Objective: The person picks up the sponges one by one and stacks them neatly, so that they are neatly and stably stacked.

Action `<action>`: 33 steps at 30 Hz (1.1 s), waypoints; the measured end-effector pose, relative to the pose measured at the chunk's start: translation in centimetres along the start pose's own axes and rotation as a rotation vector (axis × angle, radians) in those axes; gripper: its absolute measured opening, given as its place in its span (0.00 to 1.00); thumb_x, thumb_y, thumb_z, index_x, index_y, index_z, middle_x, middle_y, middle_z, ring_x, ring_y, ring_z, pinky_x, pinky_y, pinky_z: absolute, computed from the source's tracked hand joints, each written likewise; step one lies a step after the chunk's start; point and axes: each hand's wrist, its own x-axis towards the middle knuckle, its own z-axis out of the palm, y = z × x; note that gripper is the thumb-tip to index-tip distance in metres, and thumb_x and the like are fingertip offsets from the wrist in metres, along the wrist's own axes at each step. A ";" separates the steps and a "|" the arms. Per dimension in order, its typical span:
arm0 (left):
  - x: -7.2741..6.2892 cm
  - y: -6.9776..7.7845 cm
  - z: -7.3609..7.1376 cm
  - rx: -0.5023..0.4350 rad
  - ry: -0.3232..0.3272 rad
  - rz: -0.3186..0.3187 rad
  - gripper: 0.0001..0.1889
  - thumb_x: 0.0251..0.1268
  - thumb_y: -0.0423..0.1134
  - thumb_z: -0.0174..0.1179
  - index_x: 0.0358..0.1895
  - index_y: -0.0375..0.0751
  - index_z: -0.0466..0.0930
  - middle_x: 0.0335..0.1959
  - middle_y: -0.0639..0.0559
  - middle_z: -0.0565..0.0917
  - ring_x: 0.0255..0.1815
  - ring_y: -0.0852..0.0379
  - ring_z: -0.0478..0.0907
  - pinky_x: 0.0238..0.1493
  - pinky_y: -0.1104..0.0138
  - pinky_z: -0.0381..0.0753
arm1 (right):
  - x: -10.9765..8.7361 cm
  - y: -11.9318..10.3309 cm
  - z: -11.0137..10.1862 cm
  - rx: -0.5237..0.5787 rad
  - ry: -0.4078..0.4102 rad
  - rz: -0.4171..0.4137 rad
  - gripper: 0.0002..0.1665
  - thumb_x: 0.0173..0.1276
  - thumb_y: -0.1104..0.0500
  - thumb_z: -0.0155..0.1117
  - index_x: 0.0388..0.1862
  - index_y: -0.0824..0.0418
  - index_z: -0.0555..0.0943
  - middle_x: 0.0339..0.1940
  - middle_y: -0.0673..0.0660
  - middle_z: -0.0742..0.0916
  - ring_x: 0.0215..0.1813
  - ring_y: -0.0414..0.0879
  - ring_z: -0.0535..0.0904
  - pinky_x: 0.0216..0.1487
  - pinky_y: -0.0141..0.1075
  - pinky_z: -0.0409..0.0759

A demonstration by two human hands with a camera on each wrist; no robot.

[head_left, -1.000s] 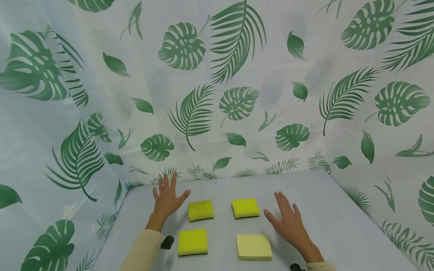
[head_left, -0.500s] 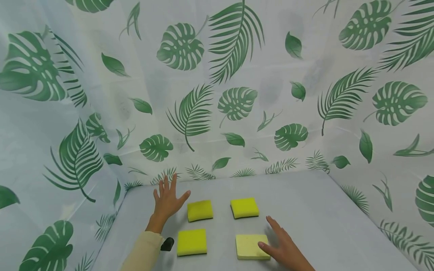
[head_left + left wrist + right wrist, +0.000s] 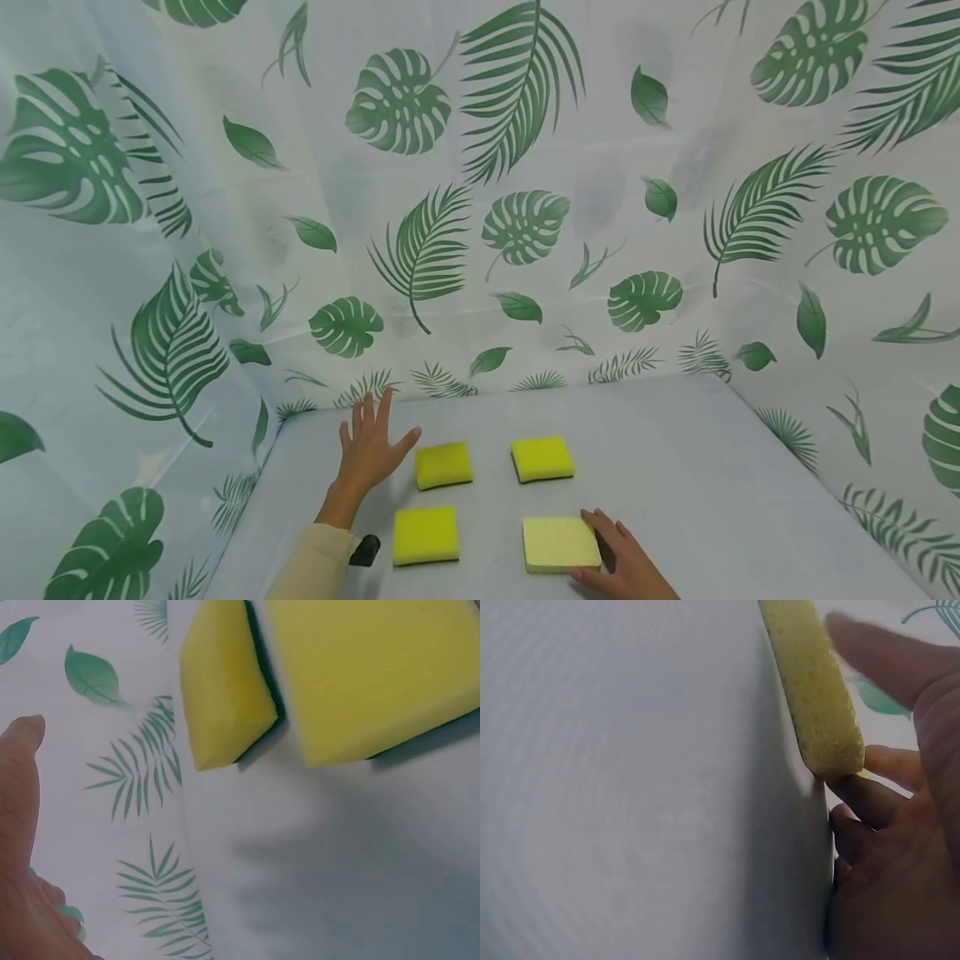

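Observation:
In the head view, my right hand is at the right end of a pale yellow sponge lying flat on the table. Its thumb is along the near edge, and the forefinger reaches around the far corner. From the right wrist, the sponge shows its porous side, with the thumb and fingers around its end. My left hand is spread with straight fingers, left of a bright yellow sponge. In the left wrist view, its thumb stays apart from the dark-backed sponges.
Another bright yellow sponge lies at the back right of the group, and one more yellow sponge at the front left. The pale table meets a white leaf-printed curtain at the back and sides.
My right hand has come down and left from beside the back right sponge to the pale sponge, its thumb moving from above it to its near edge. The left hand is almost still.

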 end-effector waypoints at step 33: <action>-7.7 -1.5 3.0 -0.303 -0.214 -0.056 0.54 0.71 0.63 0.68 0.89 0.46 0.45 0.88 0.35 0.49 0.85 0.30 0.50 0.77 0.31 0.53 | -0.2 0.5 0.4 -0.055 0.075 -0.028 0.59 0.59 0.34 0.82 0.80 0.62 0.72 0.76 0.75 0.74 0.76 0.83 0.61 0.70 0.76 0.63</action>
